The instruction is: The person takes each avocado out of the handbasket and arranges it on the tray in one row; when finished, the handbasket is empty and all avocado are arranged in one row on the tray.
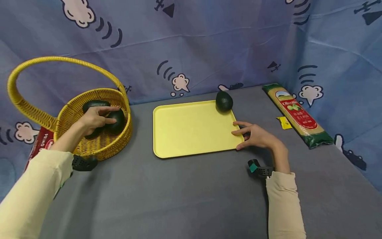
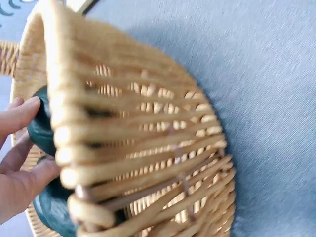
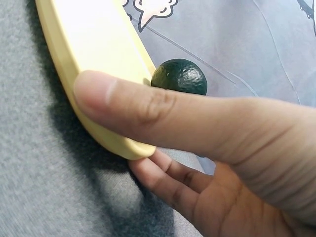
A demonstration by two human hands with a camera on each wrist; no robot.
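Observation:
My left hand reaches inside a yellow wicker basket and grips a dark green avocado between thumb and fingers. Other avocados lie in the basket, partly covered by that hand. Seen from the left wrist, fingertips press on the held avocado behind the woven rim. At the right edge of a pale yellow tray, my right hand holds the near corner, thumb on one side and fingers on the other. Another avocado rests at the tray's far right corner.
A long green and gold pasta packet lies at the right, with a small yellow packet beside it. Behind the basket is a dark red package, mostly hidden. The basket's tall handle arches up. Patterned blue cloth hangs behind the grey table.

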